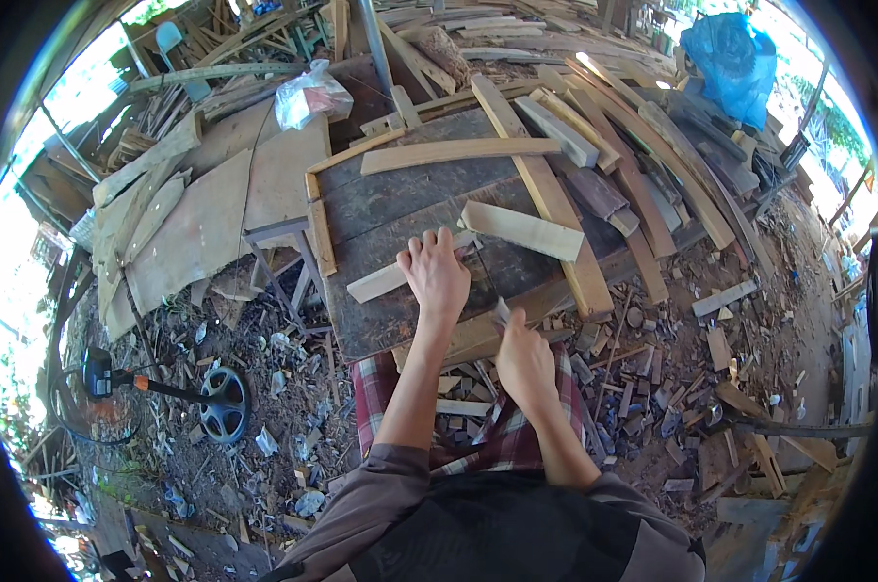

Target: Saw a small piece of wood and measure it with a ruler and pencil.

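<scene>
Holding 1 pale, straight-edged wood strip (376, 283): left hand (435, 278) | right hand (526, 361) clenched around light-tipped tool (502, 309)

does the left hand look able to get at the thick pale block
Probably yes: the pale block lies close by the left hand, apparently unblocked, though that hand rests on a wooden strip.

Clear plastic bag (313, 94), beyond the far left corner of the bench (366, 218); brown sheets (201, 204) off its left edge. Blue plastic bag (735, 68), beyond the lumber (650, 145) heaped along the right edge. Black spoked disc (226, 404) on a rod (179, 390), left of the near left corner.
</scene>
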Available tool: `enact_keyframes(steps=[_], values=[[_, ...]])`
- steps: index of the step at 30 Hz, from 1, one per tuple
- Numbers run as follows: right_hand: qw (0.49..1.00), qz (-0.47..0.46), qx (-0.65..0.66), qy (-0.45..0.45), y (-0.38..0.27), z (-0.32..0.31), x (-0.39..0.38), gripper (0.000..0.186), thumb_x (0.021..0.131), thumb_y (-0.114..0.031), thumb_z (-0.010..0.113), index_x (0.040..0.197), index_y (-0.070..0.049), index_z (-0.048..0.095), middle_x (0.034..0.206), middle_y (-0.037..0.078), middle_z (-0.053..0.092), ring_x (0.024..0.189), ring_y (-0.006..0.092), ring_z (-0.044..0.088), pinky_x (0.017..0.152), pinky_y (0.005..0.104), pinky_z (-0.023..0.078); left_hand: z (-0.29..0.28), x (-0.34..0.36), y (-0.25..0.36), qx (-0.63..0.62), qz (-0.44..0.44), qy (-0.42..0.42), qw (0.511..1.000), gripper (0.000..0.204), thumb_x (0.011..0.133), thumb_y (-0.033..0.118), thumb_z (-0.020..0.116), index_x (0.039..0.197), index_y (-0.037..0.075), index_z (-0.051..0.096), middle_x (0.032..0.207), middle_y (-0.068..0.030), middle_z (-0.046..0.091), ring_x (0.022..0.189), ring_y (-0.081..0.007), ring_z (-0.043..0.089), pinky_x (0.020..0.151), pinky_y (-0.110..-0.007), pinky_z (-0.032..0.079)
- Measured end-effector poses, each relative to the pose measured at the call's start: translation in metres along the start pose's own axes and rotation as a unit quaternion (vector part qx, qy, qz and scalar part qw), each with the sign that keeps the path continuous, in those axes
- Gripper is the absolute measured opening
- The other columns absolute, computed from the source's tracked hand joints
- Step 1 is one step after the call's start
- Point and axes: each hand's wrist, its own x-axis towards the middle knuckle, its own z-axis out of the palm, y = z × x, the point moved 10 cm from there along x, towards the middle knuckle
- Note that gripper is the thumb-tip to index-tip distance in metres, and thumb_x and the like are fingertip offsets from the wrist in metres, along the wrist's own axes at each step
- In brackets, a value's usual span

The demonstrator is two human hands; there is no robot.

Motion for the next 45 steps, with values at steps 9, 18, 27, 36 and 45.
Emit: enact_keyframes(steps=[9, 18, 27, 36, 45], values=[[0.996, 0.06, 0.014, -0.071, 0.033, 0.003, -0.044, 0.022, 0.098, -0.019, 0.045, 0.101, 0.002, 0.042, 0.079, 0.032, 0.064, 0.083, 0.0495, 0.064, 0.072, 0.0566, 0.051, 0.003, -0.006, 0.0, -0.007, 0.029, -0.014, 0.999, 0.027, 0.077, 0.008, 0.065, 0.103, 0.008, 0.057, 0.096, -0.0096, 0.058, 0.097, -0.0297, 0.053, 0.083, -0.044, 0.034], [1.0, -0.002, 0.007, -0.006, -0.004, -0.002, 0.029, 0.016, 0.091, -0.005, 0.045, 0.104, 0.003, 0.046, 0.082, 0.03, 0.066, 0.082, 0.0467, 0.066, 0.073, 0.0535, 0.053, -0.006, -0.017, 0.014, -0.018, 0.054, 0.037, 0.998, 0.02, 0.079, 0.006, 0.062, 0.097, 0.008, 0.056, 0.093, -0.0093, 0.055, 0.094, -0.0286, 0.051, 0.084, -0.042, 0.033], [0.999, 0.021, 0.001, -0.042, 0.025, 0.001, -0.02, 0.017, 0.09, -0.006, 0.047, 0.105, 0.003, 0.046, 0.081, 0.03, 0.066, 0.082, 0.0463, 0.066, 0.071, 0.0531, 0.053, 0.0, 0.005, -0.006, -0.047, 0.007, -0.028, 0.998, 0.018, 0.078, 0.01, 0.065, 0.094, 0.007, 0.059, 0.093, -0.009, 0.06, 0.095, -0.03, 0.054, 0.084, -0.044, 0.034], [1.0, -0.01, -0.006, -0.018, 0.008, -0.004, 0.004, 0.016, 0.091, -0.007, 0.047, 0.103, 0.003, 0.045, 0.08, 0.03, 0.065, 0.081, 0.0462, 0.066, 0.07, 0.054, 0.052, -0.002, -0.027, 0.009, -0.005, 0.038, 0.036, 0.999, 0.024, 0.081, 0.015, 0.065, 0.103, 0.009, 0.058, 0.095, -0.0085, 0.057, 0.095, -0.0294, 0.052, 0.086, -0.044, 0.034], [0.998, 0.012, -0.019, -0.056, 0.02, 0.004, -0.02, 0.019, 0.088, -0.003, 0.047, 0.105, 0.005, 0.045, 0.082, 0.032, 0.065, 0.084, 0.0475, 0.066, 0.072, 0.0535, 0.053, 0.019, 0.006, -0.016, -0.092, 0.019, -0.117, 0.989, 0.02, 0.079, 0.016, 0.066, 0.096, 0.006, 0.062, 0.102, -0.0117, 0.067, 0.102, -0.0302, 0.058, 0.087, -0.046, 0.035]])
